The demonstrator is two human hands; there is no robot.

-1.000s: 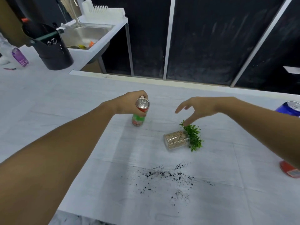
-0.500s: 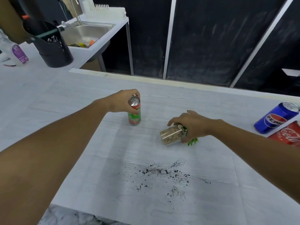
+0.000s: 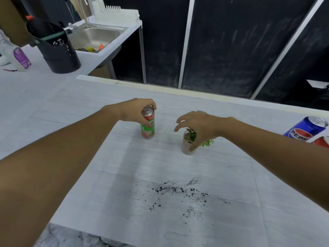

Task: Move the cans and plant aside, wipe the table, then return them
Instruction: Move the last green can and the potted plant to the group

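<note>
Table (image 3: 71, 107): can (image 3: 148, 124) & plant (image 3: 189, 142) in hands.

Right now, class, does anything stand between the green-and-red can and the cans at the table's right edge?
Yes: the plant glass, gripped by the right hand, stands between the can and the Pepsi can.

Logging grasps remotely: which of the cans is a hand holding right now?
The green-and-red can, upright mid-table, gripped near its top by the left hand. The blue Pepsi can and red can sit untouched at the right edge.
</note>
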